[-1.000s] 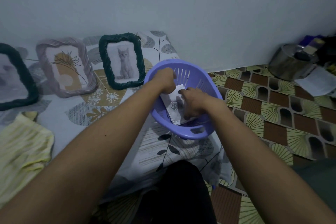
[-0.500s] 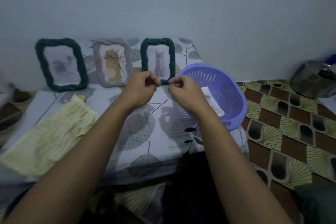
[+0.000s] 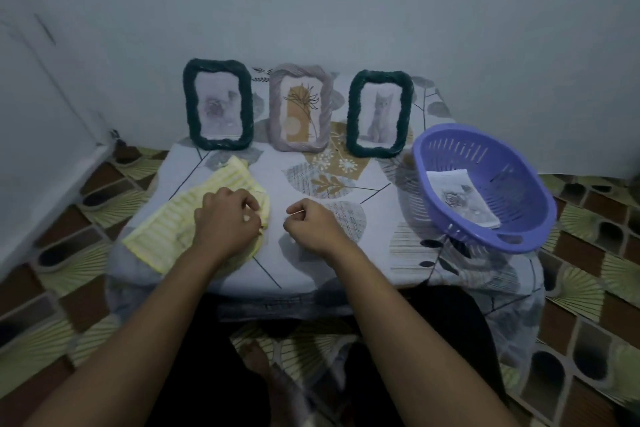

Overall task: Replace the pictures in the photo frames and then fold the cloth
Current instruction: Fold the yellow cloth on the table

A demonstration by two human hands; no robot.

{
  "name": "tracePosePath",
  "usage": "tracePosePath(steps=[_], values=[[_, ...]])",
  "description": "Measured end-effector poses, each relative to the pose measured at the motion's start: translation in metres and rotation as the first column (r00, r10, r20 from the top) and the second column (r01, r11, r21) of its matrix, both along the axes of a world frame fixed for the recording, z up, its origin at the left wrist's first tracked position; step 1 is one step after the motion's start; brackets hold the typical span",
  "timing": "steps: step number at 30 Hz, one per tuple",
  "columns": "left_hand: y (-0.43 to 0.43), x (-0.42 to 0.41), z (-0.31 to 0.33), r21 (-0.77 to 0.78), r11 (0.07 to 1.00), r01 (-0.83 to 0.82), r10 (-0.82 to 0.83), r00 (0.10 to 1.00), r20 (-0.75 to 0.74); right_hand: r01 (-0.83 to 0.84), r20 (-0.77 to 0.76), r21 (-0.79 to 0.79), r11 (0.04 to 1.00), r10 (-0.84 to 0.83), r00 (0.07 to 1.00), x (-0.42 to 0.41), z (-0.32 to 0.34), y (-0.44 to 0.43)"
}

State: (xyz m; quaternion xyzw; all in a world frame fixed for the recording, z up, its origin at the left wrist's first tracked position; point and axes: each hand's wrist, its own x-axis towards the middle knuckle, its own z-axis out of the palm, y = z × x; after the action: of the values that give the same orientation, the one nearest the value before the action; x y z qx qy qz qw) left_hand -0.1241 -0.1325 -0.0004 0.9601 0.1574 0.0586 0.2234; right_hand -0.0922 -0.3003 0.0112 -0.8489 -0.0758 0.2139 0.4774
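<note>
One yellow cloth (image 3: 162,232) under left hand (image 3: 225,220), right hand (image 3: 308,227) just beside

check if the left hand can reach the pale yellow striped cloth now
Probably yes: the left hand sits right over the pale yellow striped cloth, at its right edge, with nothing between them.

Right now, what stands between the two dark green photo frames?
The greyish-purple frame with the plant picture stands between the left green frame and the right green frame, seen in the head view.
</note>
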Motion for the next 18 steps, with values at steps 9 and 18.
tracePosePath(steps=[9,18], values=[[0.024,-0.006,-0.019,-0.049,0.992,-0.118,0.116,0.993,-0.028,0.020,0.053,-0.022,1.000,-0.018,0.998,0.006,-0.013,0.044],[0.019,-0.006,-0.010,-0.346,0.936,-0.059,0.121,0.979,0.162,0.148,-0.003,0.049,0.988,-0.148,0.989,0.011,-0.008,0.054]])
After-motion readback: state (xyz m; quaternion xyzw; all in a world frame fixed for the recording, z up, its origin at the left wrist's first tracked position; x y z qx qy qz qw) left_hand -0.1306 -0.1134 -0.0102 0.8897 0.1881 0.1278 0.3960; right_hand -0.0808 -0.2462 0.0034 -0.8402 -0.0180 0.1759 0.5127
